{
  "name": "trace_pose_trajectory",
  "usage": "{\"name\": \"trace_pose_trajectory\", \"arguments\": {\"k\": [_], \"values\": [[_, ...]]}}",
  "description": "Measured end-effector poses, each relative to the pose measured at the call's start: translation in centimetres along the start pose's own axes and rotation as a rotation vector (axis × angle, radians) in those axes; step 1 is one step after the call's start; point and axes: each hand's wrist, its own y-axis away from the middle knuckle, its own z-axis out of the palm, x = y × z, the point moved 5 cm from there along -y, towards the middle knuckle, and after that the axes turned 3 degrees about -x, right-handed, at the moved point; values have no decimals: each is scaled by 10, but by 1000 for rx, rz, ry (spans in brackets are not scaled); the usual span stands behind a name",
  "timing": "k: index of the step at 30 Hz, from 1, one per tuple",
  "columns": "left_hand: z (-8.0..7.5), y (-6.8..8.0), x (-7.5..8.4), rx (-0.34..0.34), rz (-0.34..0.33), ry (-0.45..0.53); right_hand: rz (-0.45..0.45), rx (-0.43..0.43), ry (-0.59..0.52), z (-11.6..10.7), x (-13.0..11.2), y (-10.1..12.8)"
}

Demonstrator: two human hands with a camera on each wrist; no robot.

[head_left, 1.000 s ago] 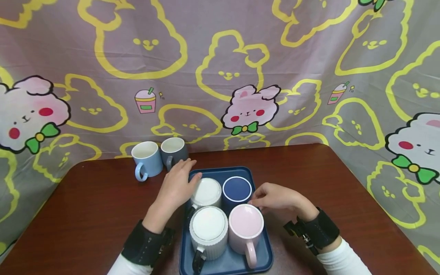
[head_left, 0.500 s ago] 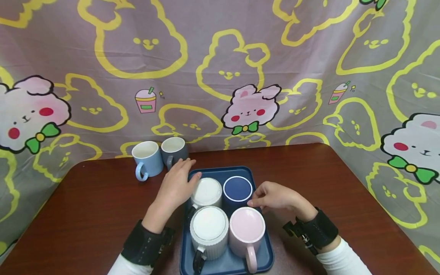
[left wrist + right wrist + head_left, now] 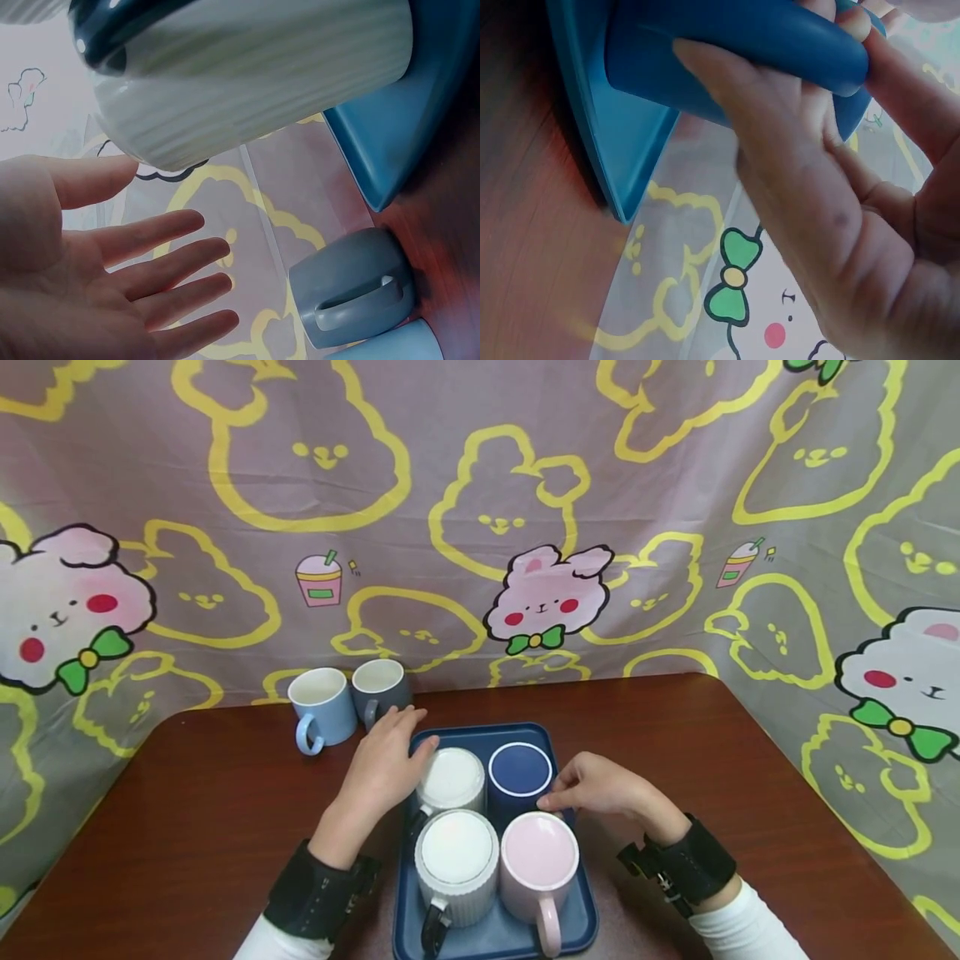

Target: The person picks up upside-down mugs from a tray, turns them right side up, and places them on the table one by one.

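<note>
The right hand was wrapped round the dark blue mug, thumb and fingers curled against its wall as the right wrist view showed; the mug stood upright in the far right corner of the blue tray, not visibly lifted, though whether its base had just left the tray could not be told. The left hand lay with its fingers straight and spread, gripping nothing; its thumb tip touched or nearly touched the rim of the far ribbed white mug, and the left wrist view showed the open palm just beside that mug's wall.

Outward from the hands, the tray carried four mugs in all: the two at the back, and in front a second ribbed white mug with a dark handle and a pink mug, each handle turned toward the person. Off the tray, near its far left corner on the brown table, stood a light blue mug and a grey mug, touching or nearly so.

Judged from this, two mugs were already off the tray and four remained on it; the blue one was gripped but not yet plainly moved, and the white one only approached.
</note>
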Motion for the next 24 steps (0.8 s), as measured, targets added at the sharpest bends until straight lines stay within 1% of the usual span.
{"name": "trace_pose_trajectory", "arguments": {"k": [6,11,18,24], "values": [[0,0,0,-2,2,2,-3,39,28,-3,0,-1],[1,1,0,2,0,-1,16,85,6,-4,-2,-1],[2,2,3,-18,18,-1,53,110,-105,-9,-4,-1],[2,1,5,-20,10,23,61,118,-184,-14,3,-6]]}}
